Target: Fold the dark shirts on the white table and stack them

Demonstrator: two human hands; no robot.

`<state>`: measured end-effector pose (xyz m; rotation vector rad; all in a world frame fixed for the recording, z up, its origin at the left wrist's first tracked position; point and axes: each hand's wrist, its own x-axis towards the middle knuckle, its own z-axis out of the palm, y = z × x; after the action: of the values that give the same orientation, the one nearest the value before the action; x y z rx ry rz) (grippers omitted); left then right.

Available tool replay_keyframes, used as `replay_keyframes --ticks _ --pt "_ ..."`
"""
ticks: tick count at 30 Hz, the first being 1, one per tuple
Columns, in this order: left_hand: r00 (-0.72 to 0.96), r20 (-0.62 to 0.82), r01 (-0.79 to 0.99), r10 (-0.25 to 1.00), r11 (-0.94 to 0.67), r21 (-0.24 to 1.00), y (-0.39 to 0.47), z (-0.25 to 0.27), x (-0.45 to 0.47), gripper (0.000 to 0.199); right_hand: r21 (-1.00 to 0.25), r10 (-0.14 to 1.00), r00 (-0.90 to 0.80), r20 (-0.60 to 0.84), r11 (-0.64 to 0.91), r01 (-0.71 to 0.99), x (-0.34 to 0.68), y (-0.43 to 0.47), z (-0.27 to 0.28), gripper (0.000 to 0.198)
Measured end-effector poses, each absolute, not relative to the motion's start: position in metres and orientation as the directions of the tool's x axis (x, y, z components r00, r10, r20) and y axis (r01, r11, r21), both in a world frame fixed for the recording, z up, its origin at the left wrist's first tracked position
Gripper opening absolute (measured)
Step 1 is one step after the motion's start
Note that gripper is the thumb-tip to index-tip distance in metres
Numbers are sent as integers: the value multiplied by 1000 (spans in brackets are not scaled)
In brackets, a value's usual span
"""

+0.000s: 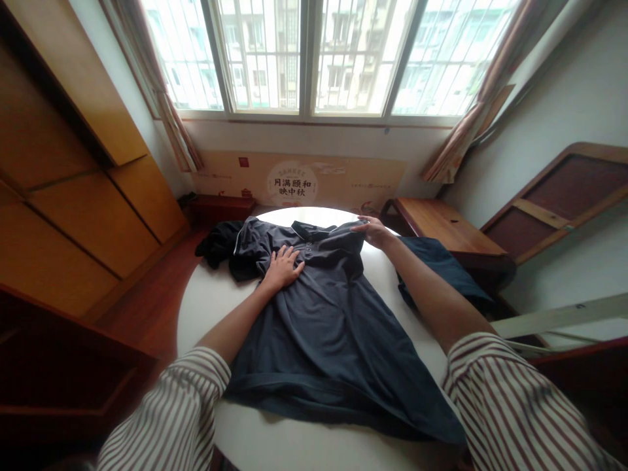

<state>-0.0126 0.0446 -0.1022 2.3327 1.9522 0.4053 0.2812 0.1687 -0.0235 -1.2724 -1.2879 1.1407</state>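
A dark blue-grey polo shirt [324,320] lies spread front side up on a round white table [196,314], its collar toward the window and its hem toward me. My left hand [283,267] rests flat on the chest beside the button placket, fingers spread. At the shirt's right shoulder, my right hand [373,231] pinches the sleeve fabric between thumb and fingers. Some creases run across the body of the shirt, and the hem is slightly rumpled.
Black bunched clothing [223,245] lies at the table's left edge. Dark blue folded cloth [436,268] sits on the right, under my forearm. Beyond are a wooden side table [446,222], a window and a printed board [343,180]. Wooden cabinets [88,216] stand left.
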Motion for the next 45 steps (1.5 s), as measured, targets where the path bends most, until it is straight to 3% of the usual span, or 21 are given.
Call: replay_keyframes --ticks 5,9,13,15,19,22,25,27,28,30,32,38,45 --pt "167 165 953 972 -202 228 45 -104 -13 57 -957 980 139 139 98 272 295 167 -24 38" --pt "167 163 951 972 -203 232 46 -105 -14 58 -959 984 127 124 85 272 294 166 -18 34" --pt "168 160 951 973 -202 233 46 -105 -14 58 -976 995 -96 31 51 211 304 154 -7 45" --pt "169 160 951 973 -203 235 46 -105 -14 58 -951 973 -226 -55 18 307 312 148 -4 54" --pt "164 160 952 973 -199 235 46 -105 -13 58 -698 981 -186 -57 94 709 320 142 -2 41" --pt "164 154 951 974 -198 239 45 -105 -13 57 -576 986 -136 99 168 800 316 138 -1 41" --pt "167 155 949 974 -201 242 45 -104 -13 56 -265 924 -228 307 313 912 308 131 -3 48" --pt "169 157 949 973 -204 241 44 -103 -13 56 -81 906 -310 289 346 935 304 128 -7 52" --pt "169 156 949 973 -204 240 45 -102 -13 57 -67 923 -317 219 338 939 304 128 -10 55" --pt "169 148 951 974 -201 236 45 -101 -14 57 -126 960 -275 51 279 952 305 133 -17 57" --pt "167 140 953 976 -196 230 44 -100 -13 57 -192 976 -214 -25 206 960 308 140 -22 47" --pt "141 228 964 963 -186 190 37 -100 -5 47 -307 977 -187 97 209 929 287 168 -24 36" --pt "46 203 948 978 -107 300 109 -63 -15 41 -441 973 -210 -93 149 885 245 185 -31 38"
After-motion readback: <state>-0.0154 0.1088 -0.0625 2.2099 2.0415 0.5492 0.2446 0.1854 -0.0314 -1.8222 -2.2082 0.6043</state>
